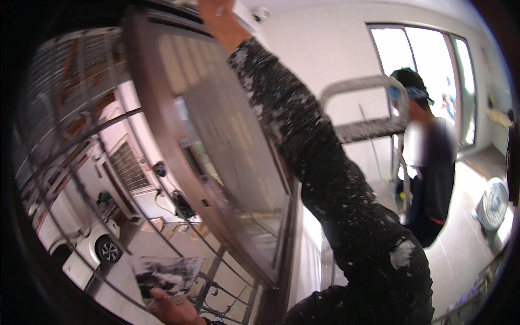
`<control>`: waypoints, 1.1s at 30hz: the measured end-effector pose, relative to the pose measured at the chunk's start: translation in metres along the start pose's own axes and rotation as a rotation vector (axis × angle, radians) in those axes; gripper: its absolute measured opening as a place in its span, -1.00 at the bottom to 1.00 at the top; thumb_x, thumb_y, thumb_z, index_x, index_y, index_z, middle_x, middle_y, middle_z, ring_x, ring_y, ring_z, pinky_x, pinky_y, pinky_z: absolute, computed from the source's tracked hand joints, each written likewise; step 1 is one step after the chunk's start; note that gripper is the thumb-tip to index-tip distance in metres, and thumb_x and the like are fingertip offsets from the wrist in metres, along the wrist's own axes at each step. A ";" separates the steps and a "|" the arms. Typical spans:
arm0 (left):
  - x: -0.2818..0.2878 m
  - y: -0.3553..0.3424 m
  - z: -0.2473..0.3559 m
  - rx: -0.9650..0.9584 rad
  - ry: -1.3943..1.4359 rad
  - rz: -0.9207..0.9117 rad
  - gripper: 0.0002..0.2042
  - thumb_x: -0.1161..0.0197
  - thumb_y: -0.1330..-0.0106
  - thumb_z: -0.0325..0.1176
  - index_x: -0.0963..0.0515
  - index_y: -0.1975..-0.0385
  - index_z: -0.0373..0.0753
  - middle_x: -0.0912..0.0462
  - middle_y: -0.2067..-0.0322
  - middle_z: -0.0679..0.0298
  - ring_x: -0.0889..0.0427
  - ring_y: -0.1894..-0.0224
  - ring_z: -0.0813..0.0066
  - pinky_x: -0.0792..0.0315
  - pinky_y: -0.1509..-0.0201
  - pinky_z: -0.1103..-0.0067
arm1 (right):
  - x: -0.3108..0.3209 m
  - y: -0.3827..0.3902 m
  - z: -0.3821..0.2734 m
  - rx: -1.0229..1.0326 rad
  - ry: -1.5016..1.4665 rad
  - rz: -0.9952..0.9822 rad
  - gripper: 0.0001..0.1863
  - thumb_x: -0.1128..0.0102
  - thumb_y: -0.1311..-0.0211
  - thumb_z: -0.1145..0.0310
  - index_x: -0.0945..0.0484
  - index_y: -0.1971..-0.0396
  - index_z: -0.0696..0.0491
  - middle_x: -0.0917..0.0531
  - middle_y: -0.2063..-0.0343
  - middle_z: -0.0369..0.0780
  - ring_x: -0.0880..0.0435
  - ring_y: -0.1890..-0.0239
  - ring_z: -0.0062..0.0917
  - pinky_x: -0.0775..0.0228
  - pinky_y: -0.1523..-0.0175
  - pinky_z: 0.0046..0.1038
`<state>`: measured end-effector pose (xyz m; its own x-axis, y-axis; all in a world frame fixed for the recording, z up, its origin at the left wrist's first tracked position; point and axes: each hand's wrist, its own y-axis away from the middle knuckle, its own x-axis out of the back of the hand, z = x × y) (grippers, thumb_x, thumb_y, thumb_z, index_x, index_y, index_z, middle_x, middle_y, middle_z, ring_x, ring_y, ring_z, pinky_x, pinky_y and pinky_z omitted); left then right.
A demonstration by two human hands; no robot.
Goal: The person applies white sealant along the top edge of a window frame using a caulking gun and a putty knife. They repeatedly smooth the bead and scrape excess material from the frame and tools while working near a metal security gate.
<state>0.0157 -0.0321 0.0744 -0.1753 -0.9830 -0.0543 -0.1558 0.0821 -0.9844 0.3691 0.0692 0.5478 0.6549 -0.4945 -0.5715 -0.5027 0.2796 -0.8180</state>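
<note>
Window frame slants through my view, its top near the raised right hand, whose fingers are too cropped for me to judge. Well below, the left hand grips a smeared flat plate, broad edge pointing up and away from its fingers.

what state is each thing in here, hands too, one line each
left hand: closed on the flat sheet
flat sheet: held, smeared dark and white
right hand: raised, cut off by the top edge
black sleeve: speckled white
brown-framed sash: looks slid open
metal ladder: upright, smeared
round fan: upright, running or not unclear
white car: outside, partly hidden
</note>
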 end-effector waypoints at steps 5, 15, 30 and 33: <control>-0.014 0.026 -0.006 0.381 0.512 0.052 -0.55 0.02 -0.32 -0.75 -0.41 -0.21 -0.31 -0.59 0.09 -0.05 -0.62 0.14 0.07 -0.51 -0.03 0.26 | 0.101 0.084 -0.014 -0.163 -0.601 -0.195 -0.64 -0.45 -0.04 0.30 -0.63 0.25 0.26 -0.70 0.44 -0.09 -0.66 0.42 -0.41 -0.50 0.27 -0.33; 0.009 -0.037 0.057 0.922 1.856 0.132 -0.57 -0.20 -0.44 -0.25 -0.43 -0.21 -0.35 -0.51 -0.19 -0.01 -0.61 -0.07 0.13 -0.59 -0.03 0.32 | 0.300 0.296 -0.035 -0.643 -0.461 -0.576 -0.64 -0.48 -0.07 0.14 -0.65 0.36 0.15 -0.65 0.55 -0.32 -0.57 0.54 -0.71 -0.35 0.49 -0.61; -0.036 -0.021 0.067 0.962 2.125 -0.050 -0.69 -0.14 -0.46 -0.29 -0.52 -0.09 -0.31 -0.63 -0.04 0.03 -0.71 0.11 0.24 -0.68 0.07 0.31 | 0.453 0.432 -0.044 -1.644 -0.456 -0.676 -0.67 -0.50 -0.15 0.19 -0.64 0.31 0.14 -0.63 0.51 -0.33 -0.59 0.49 -0.71 -0.43 0.42 -0.63; -0.040 -0.006 0.067 0.897 2.009 0.070 -0.70 -0.11 -0.47 -0.29 -0.51 -0.08 -0.32 -0.65 0.01 -0.02 -0.71 0.11 0.24 -0.71 0.06 0.35 | 0.452 0.444 -0.047 -1.619 -0.482 -0.654 -0.70 -0.48 -0.17 0.21 -0.63 0.34 0.13 -0.62 0.55 -0.34 -0.57 0.54 -0.71 -0.42 0.43 -0.62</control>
<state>0.0892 -0.0039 0.0711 -0.7355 0.4881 -0.4699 0.1517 -0.5573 -0.8163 0.4155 -0.0691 -0.0707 0.8914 0.1547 -0.4261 0.0759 -0.9776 -0.1963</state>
